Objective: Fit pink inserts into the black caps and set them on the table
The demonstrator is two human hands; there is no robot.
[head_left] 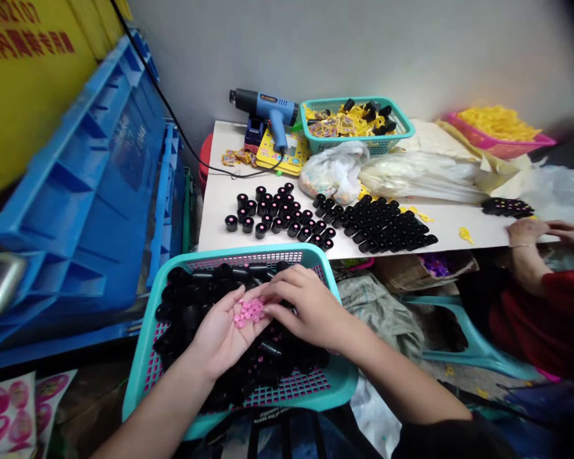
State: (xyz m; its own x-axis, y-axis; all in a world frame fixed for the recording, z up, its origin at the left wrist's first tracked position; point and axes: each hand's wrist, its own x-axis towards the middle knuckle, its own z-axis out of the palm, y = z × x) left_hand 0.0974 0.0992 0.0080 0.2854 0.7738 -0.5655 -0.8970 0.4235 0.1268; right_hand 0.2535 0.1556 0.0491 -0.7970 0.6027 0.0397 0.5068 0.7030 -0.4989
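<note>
My left hand (224, 328) is palm up and cupped, with a small heap of round pink pieces (249, 311) lying in it. Over that palm, my right hand (303, 303) reaches in with bent fingers at the edge of the heap; its thumb is apart from the fingers. Both hands are above a teal plastic basket (138, 357) filled with short black cylinders (191, 319). A few pink pieces lie among the cylinders. On the table beyond, black cylinders (277, 213) stand upright, many with a pink dot on top.
The white table (210, 223) also bears a blue heat gun (270, 105), a teal basket (363, 143) of yellow parts, plastic bags (337, 172) and packed rows of black cylinders (387, 223). Another person's hands (526, 236) work at right. Blue crates (90, 178) stand left.
</note>
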